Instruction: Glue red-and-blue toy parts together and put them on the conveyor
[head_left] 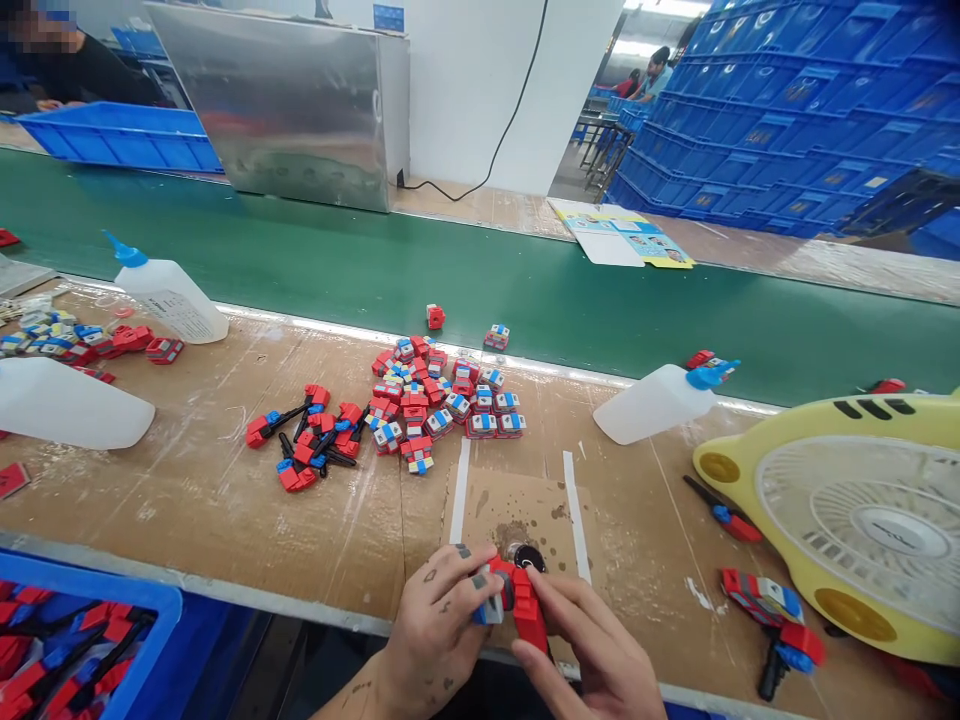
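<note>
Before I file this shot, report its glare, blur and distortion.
Head view: pale sheen on the metal cabinet, bright glints on the blue crates; head view: both splay outward at their tops, probably wide-angle distortion; head view: left hand, right hand and red piece look fairly sharp, while the far background is softer.

the head view looks forward and down — left hand (436, 622), right hand (600, 645) close.

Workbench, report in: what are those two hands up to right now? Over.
Left hand gripping multicoloured toy part. Right hand pinching red toy part. Parts close together; can't tell if joined. Round black object just beyond, possibly in the way.
</note>
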